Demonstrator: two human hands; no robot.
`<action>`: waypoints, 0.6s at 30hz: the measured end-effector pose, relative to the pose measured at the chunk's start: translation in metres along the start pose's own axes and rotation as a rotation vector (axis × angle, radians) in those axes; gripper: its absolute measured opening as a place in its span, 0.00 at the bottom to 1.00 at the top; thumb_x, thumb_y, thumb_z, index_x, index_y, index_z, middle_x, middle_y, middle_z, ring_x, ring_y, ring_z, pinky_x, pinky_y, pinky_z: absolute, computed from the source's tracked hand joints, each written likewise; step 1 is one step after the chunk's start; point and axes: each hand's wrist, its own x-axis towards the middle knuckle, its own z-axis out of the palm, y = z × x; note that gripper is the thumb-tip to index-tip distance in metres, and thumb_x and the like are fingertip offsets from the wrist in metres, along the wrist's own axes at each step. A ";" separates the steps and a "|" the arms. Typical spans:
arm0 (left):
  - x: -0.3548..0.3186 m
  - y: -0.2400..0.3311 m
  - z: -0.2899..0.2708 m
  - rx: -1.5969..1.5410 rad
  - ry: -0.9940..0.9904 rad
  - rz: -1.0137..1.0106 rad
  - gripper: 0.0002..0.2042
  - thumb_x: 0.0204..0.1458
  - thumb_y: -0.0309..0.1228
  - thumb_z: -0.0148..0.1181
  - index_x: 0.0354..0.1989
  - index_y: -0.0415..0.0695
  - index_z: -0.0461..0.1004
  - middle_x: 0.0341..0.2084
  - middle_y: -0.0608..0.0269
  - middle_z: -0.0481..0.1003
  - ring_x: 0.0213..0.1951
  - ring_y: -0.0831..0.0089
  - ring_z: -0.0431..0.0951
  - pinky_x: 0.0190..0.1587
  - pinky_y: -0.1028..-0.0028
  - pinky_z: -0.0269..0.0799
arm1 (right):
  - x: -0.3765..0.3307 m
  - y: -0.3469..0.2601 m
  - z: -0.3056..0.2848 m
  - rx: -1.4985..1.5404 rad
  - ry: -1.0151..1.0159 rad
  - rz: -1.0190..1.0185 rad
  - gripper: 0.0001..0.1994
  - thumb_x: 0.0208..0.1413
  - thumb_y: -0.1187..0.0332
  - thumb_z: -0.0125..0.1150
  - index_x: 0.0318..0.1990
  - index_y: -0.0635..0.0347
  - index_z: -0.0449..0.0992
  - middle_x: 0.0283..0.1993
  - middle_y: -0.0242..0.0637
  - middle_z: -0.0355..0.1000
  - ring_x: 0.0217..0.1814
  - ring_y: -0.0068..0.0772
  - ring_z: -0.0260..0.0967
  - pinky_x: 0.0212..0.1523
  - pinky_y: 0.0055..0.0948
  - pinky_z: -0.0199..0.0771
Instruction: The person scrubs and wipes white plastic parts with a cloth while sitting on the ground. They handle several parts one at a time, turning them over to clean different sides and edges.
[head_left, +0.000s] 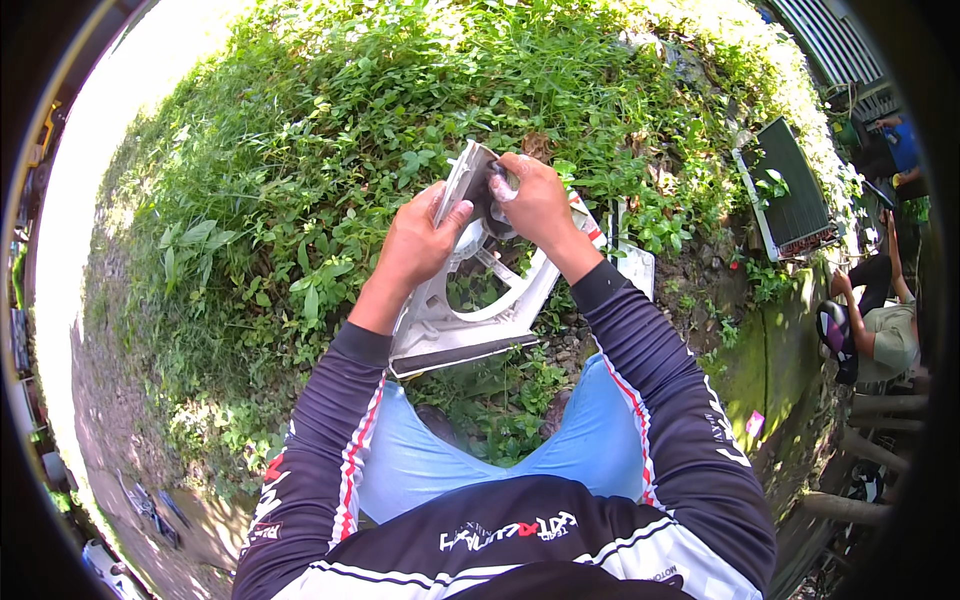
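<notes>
Above my knees I hold up a whitish panel point(462, 185) with a grey inner face. My left hand point(420, 235) is closed round its left edge, the thumb pressed on the inner side. Against the inner face, near the top, my right hand point(530, 200) is bent with its fingers curled. Something pale, perhaps foam or a wad, shows at those fingers, too small to make out. Below both hands is a dirty white frame point(515, 318) with a large round opening and a dark strip along its near edge. Whether panel and frame are joined I cannot tell.
Leafy plants point(330, 130) cover the ground ahead. A white piece point(634, 268) lies right of the frame. Farther right stands a dark finned coil panel point(790, 190). A co-worker point(885, 335) sits at the far right, near wooden poles point(875, 450).
</notes>
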 end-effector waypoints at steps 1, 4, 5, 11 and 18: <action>-0.001 0.002 0.002 0.007 0.011 0.000 0.14 0.71 0.36 0.65 0.53 0.36 0.79 0.39 0.64 0.82 0.42 0.77 0.76 0.50 0.71 0.75 | 0.000 0.001 0.002 0.039 0.045 -0.062 0.15 0.60 0.66 0.70 0.51 0.65 0.83 0.45 0.54 0.82 0.48 0.60 0.81 0.51 0.48 0.79; -0.004 0.007 0.005 -0.014 0.085 0.101 0.13 0.71 0.36 0.65 0.51 0.36 0.78 0.36 0.62 0.82 0.39 0.75 0.77 0.48 0.70 0.76 | 0.000 0.001 0.003 0.090 0.105 -0.172 0.15 0.59 0.65 0.70 0.50 0.64 0.84 0.43 0.55 0.81 0.48 0.60 0.80 0.51 0.51 0.79; -0.005 0.009 0.005 0.028 0.077 0.083 0.13 0.70 0.36 0.65 0.51 0.36 0.78 0.35 0.61 0.82 0.38 0.74 0.77 0.47 0.70 0.76 | 0.001 0.001 0.003 0.087 0.100 -0.164 0.15 0.59 0.66 0.71 0.49 0.65 0.85 0.44 0.55 0.82 0.48 0.60 0.81 0.51 0.49 0.79; -0.006 0.011 0.007 0.149 0.109 0.149 0.13 0.70 0.36 0.64 0.51 0.37 0.78 0.32 0.59 0.81 0.34 0.71 0.77 0.42 0.67 0.75 | 0.003 -0.003 -0.003 0.011 0.092 -0.137 0.13 0.58 0.65 0.71 0.46 0.63 0.85 0.41 0.53 0.81 0.45 0.60 0.79 0.49 0.51 0.79; -0.006 0.006 0.008 0.141 0.085 0.095 0.13 0.69 0.35 0.65 0.50 0.36 0.78 0.33 0.57 0.82 0.35 0.72 0.77 0.43 0.68 0.76 | 0.005 -0.010 -0.010 -0.029 0.089 -0.168 0.13 0.56 0.70 0.72 0.48 0.64 0.85 0.43 0.53 0.81 0.46 0.59 0.79 0.49 0.49 0.79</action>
